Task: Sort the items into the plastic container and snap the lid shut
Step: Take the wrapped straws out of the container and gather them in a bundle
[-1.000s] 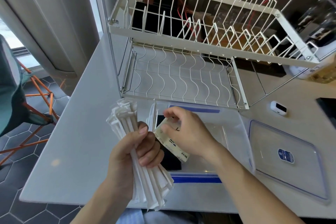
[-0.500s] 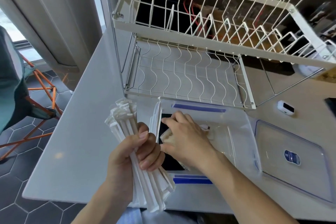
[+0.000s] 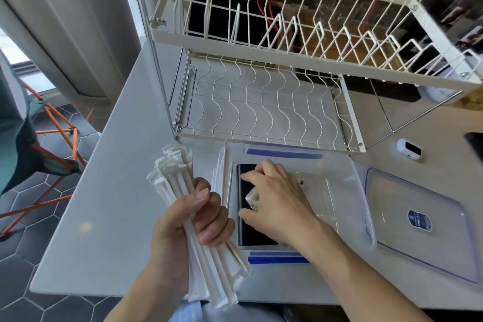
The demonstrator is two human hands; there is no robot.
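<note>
Clear plastic container (image 3: 347, 183), seemingly paper-wrapped straws (image 3: 177, 180)

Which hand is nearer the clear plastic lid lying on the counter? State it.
Right. The right hand is inside the clear plastic container, beside the clear plastic lid; the left hand grips white wrapped straws beyond the container's far side.

Clear plastic container (image 3: 342, 178), blue clips, open under your right hand (image 3: 277, 201); black slab (image 3: 245, 232) inside. Lid (image 3: 423, 227) flat rightward. Wrapped straws bundle (image 3: 180, 180) in your left hand (image 3: 188, 219).
</note>
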